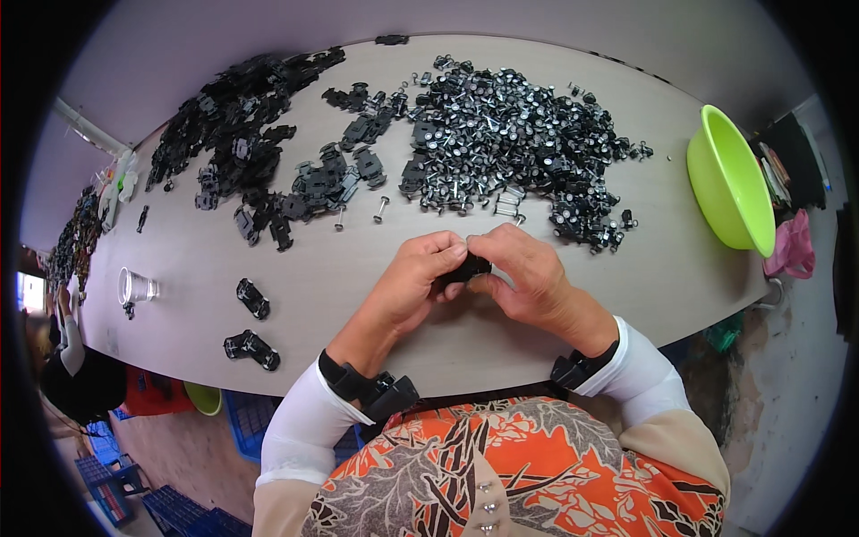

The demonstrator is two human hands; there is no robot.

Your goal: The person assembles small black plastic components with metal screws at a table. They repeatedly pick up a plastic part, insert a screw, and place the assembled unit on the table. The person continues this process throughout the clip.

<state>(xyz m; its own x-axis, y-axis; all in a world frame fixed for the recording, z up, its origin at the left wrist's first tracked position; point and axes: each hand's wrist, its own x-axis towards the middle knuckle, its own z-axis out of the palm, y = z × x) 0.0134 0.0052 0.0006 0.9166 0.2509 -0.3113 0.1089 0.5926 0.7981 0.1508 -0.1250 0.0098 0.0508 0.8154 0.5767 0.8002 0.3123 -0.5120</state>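
Note:
Both hands meet over the table's front middle around a small black plastic part (pixel 471 268), which looks like a toy car chassis. My left hand (pixel 413 279) is closed on its left side, thumb on top. My right hand (pixel 530 276) pinches its right end between thumb and fingers; much of the part is hidden. Just beyond my hands lie a few wheel axles (pixel 510 202) and a large heap of silver-and-black wheel axles (pixel 501 125). A single axle (pixel 382 209) lies apart. Toward the left are two groups of black chassis with wheels (pixel 253 298).
A big pile of black chassis plates (pixel 242 125) covers the far left. At the right edge stands a lime-green basin (pixel 734 188), beside a pink bag (pixel 792 246). A clear plastic cup (pixel 136 286) is at left; farther left another person's arm (pixel 72 340) reaches to the table.

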